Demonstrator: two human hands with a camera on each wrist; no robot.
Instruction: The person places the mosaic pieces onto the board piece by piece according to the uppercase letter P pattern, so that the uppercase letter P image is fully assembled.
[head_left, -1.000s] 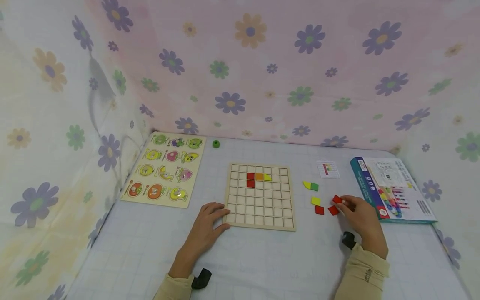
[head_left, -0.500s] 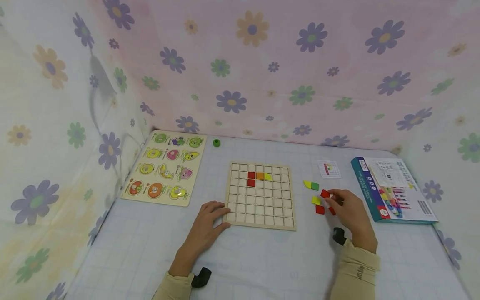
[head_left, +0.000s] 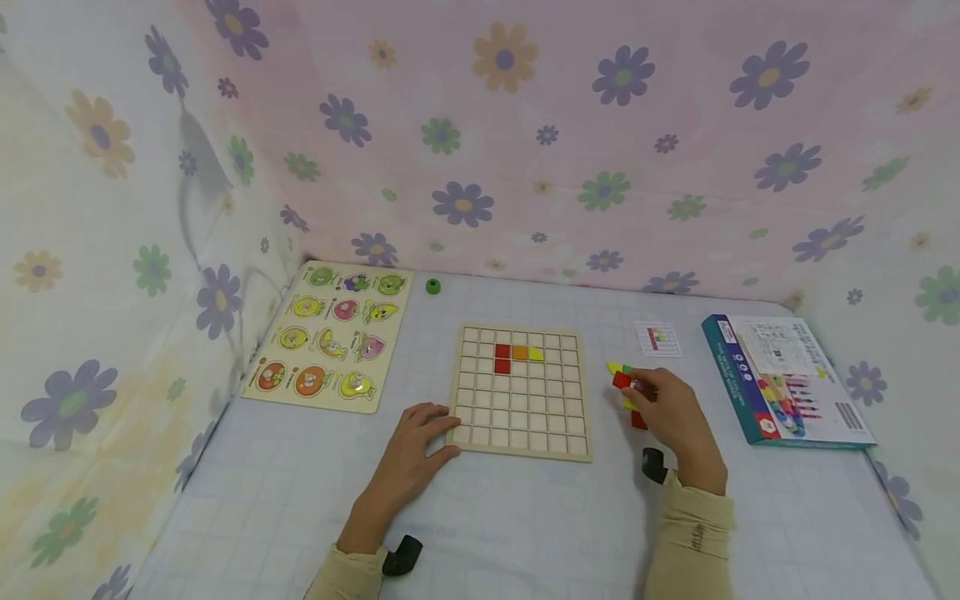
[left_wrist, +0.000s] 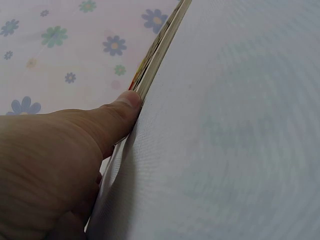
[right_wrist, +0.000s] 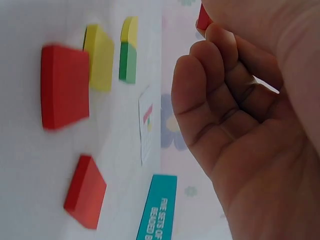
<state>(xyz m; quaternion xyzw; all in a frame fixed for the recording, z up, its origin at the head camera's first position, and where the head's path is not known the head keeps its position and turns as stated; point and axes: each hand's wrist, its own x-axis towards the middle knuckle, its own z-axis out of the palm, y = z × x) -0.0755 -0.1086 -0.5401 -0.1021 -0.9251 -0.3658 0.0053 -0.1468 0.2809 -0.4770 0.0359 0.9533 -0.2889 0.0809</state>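
Between thumb and fingers of my right hand (head_left: 667, 407) a red square tile (head_left: 622, 380) is pinched, raised over the loose pieces right of the wooden grid board (head_left: 523, 456). In the right wrist view, two more red squares (right_wrist: 67, 87), a yellow square (right_wrist: 101, 57), a green square (right_wrist: 128, 62) and a yellow rounded piece (right_wrist: 131, 31) lie on the cloth. Two red tiles (head_left: 502, 366), an orange tile (head_left: 520, 352) and a yellow tile (head_left: 536, 354) sit in the board's upper cells. My left hand (head_left: 412, 442) rests at the board's lower left corner, fingers loosely extended.
A small pattern card (head_left: 657, 339) lies behind the loose pieces. Farther right is a teal-sided box (head_left: 795, 383). On the left stands a fruit puzzle board (head_left: 326, 337), with a small green bead (head_left: 432, 287) near its upper corner. Flowered curtains enclose the table.
My right hand has carried the red tile leftward, away from another red square and over the yellow and green pieces. The left hand stays at the board's corner.
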